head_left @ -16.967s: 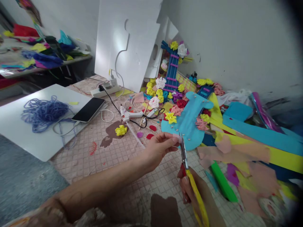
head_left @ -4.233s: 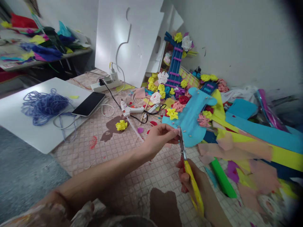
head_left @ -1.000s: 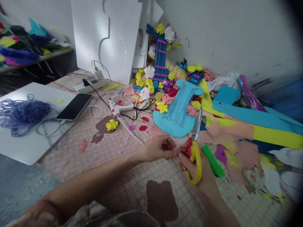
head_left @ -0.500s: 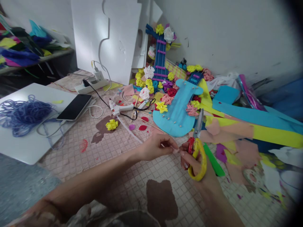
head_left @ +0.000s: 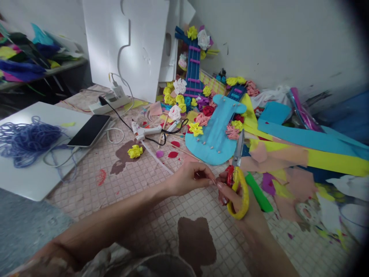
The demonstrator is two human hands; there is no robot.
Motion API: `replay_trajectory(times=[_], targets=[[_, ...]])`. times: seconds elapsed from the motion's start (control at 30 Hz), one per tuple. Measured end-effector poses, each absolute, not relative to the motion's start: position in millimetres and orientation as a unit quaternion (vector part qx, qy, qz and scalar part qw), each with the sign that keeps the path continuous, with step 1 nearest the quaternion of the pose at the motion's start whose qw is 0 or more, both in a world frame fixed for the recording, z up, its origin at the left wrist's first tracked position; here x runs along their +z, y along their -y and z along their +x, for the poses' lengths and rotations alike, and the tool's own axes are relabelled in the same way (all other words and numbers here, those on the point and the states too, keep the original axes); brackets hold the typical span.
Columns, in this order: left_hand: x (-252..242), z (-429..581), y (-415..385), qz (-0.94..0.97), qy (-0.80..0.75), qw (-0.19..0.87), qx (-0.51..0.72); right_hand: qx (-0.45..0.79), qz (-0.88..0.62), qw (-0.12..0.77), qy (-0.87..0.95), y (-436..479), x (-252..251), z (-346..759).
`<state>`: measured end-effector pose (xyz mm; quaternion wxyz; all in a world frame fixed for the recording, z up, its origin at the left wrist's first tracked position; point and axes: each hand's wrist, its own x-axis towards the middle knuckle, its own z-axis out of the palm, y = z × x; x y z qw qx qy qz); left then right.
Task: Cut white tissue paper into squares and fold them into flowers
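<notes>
My right hand [head_left: 239, 200] grips the yellow and red handles of a pair of scissors [head_left: 238, 169], blades closed and pointing up and away. My left hand [head_left: 188, 179] is pinched shut, its fingertips meeting my right fingertips over a tiny scrap I cannot make out. Just beyond the hands a light blue guitar-shaped foam cutout [head_left: 215, 132] lies on the tiled floor, with paper flowers around it.
A glue gun [head_left: 144, 132], phone [head_left: 89, 130], power strip [head_left: 108, 105] and blue string [head_left: 27, 138] on a white board [head_left: 40, 177] lie at left. Foam strips and scraps [head_left: 302, 154] pile at right. A dark blue guitar [head_left: 192, 65] leans on the wall.
Earlier the scissors were cutting a small piece held in my left hand. Since then the blades have swung upright and both hands' fingertips have come together lower down.
</notes>
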<state>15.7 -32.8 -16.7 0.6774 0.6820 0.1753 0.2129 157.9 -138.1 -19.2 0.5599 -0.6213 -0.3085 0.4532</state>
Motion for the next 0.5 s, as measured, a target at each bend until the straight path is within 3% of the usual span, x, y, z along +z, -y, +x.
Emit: replay_trajectory(times=[0.27, 0.5], targets=[[-25.9, 21.9, 37.3, 0.510, -0.226, 0.806, 0.198, 0.427, -0.641, 0.552, 0.319, 139.0, -23.5, 158.5], [-17.5, 19.0, 40.3, 0.638, -0.205, 0.696, 0.258, 0.511, -0.579, 0.574, 0.272, 137.4, -18.2, 153.7]])
